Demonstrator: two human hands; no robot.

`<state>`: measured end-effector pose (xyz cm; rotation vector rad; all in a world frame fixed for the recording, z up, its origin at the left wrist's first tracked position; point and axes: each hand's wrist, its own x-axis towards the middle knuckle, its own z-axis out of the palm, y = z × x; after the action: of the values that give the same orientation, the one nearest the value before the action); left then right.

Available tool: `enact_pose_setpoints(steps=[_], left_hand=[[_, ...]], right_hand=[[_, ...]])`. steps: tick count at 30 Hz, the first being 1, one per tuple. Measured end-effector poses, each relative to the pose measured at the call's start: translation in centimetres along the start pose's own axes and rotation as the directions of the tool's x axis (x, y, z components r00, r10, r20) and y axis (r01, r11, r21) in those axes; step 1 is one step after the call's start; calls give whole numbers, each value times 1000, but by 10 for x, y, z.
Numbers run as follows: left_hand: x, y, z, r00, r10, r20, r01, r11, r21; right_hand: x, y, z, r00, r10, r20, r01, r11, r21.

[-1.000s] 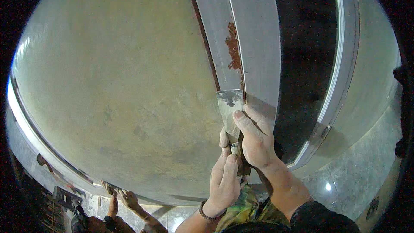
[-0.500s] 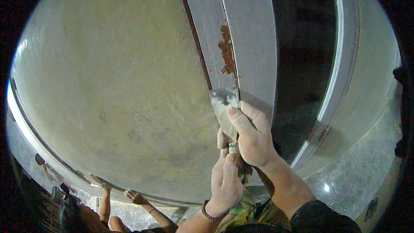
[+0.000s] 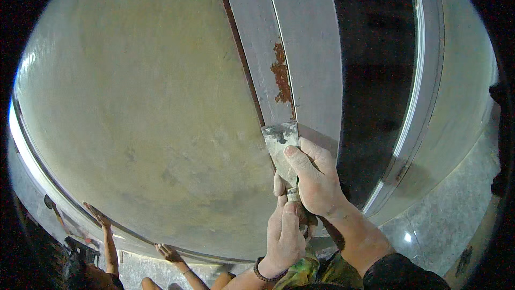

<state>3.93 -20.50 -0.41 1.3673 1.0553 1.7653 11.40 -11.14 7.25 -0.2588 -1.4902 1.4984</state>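
Along the left side of the scene, a smooth white strip (image 3: 27, 142) curves around the edge of a broad wall (image 3: 145, 102), its plaster-like surface a dull greenish gray mottled with darker smudges toward the near side. At near left, a co-worker's raised hand (image 3: 101, 217) meets the wall's near edge, with a second bare hand (image 3: 170, 252) to its right.

Right of the wall runs a narrow red-brown band (image 3: 238, 48), then a flat gray frame (image 3: 314, 48) split lengthwise by a thin white line (image 3: 275, 8). Just left of that line sits a ragged rust-red patch (image 3: 280, 75).

Near the middle, on the near side of the patch, a scraper (image 3: 281, 153) spans the gap between band and line, its flat blade flaring from a narrow neck to a straight far edge. Whitish residue coats the blade, with a jagged dark gray stain by that edge. The left hand (image 3: 284, 239), dusty and wearing a dark beaded bracelet (image 3: 264, 271), wraps the mostly hidden handle. The right hand (image 3: 322, 182), powdery too, grips the blade's right side, thumb laid on its face.

Farther right come a dark opening (image 3: 375, 75), grooved white trim (image 3: 416, 54), a second pale wall (image 3: 464, 102) and, nearer, a glossy gray floor (image 3: 434, 236) catching a bright spot of light.
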Motion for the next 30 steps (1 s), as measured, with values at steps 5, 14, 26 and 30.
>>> enact_pose_setpoints(steps=[5,14,26,30], left_hand=[[2,18,-8,997,-63,-40,62,998,-24],[10,14,-4,999,-9,-38,8,1000,-30],[14,20,4,993,-71,-94,62,994,-91],[1,21,7,997,-3,-81,1,1000,-28]], right_hand=[[6,-7,15,1000,21,17,-20,999,-27],[10,-3,11,1000,-17,18,18,999,-40],[10,-8,10,1000,-26,-10,26,999,-44],[-6,-7,12,997,-66,-28,65,998,-23]])
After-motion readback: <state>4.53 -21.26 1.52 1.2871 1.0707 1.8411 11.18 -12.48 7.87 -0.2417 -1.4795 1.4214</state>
